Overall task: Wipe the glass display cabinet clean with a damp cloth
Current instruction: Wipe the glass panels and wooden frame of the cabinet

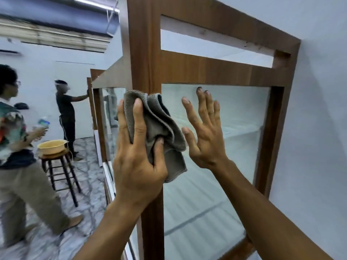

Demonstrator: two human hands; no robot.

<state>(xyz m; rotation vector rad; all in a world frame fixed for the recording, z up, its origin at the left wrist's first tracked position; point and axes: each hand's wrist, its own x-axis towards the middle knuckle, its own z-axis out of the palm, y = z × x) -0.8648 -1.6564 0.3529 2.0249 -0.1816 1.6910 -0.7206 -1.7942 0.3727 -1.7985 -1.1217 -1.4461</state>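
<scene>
Nearest, left hand (139, 162): curled round a bunched grey cloth (163, 126), two fingers (138, 117) laid over its front, thumb (159, 147) pinching from the rt side. Wad held vs. the wooden corner post (144, 53) of the cabinet (206, 72), lower flap hanging over the edge of the glass pane (216, 203). Rt hand (204, 136): empty, fingers straight & spread, palm toward the glass just beside the cloth; looks pressed on, but real contact hard to confirm. For a good wipe: unbunch the wad and flatten it under the palm for more damp fabric on the surface; start at top of pane, work down in overlapping strokes, push into corners, keep pressure even to avoid streaks. Worth shifting the bare rt hand to the wood instead, as prints likely on cleaned glass. Prob. early in this pane: cloth at the post, not yet on the glass proper. Further back, left: stool (62, 177) w/ yellow bowl (51, 146) on top, poss. the water. Beyond: one person close by (16, 147), another farther off (65, 113).
</scene>
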